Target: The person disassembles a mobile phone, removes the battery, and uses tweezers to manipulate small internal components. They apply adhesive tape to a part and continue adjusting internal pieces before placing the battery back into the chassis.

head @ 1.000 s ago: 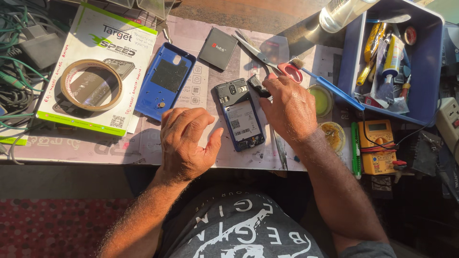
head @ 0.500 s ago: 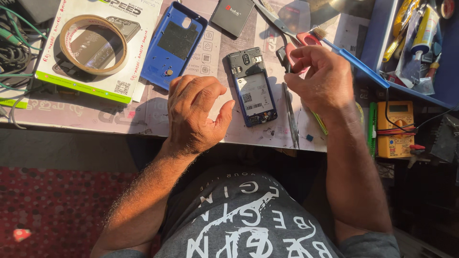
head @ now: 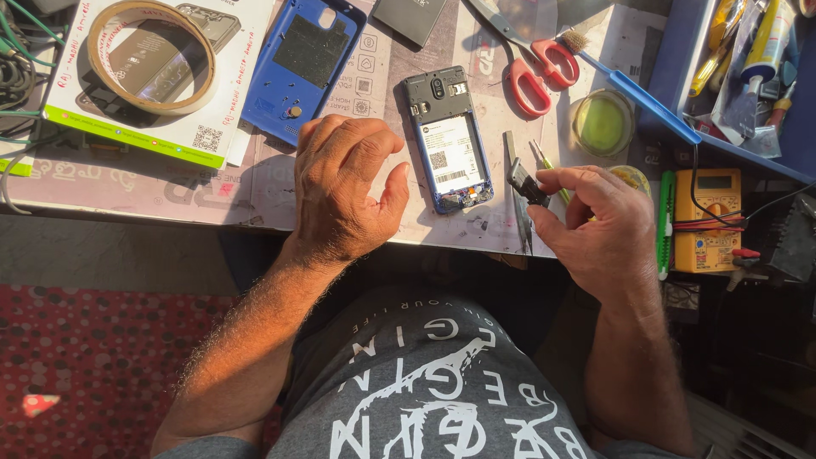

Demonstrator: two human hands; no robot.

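Two hands are seen beside an opened phone (head: 446, 140) laid back-up on the counter (head: 170, 200). Left of the phone, the left hand (head: 344, 191) is rested loosely curled, nothing held. Right of it, a small dark part (head: 525, 181) is pinched by the right hand (head: 599, 225). Beyond the phone's top right corner, red scissors (head: 535, 72) are laid; a blue back cover (head: 302, 68) lies to its upper left.

The person wears a grey short-sleeved T-shirt with a white printed graphic and lettering, forearms bare and hairy.
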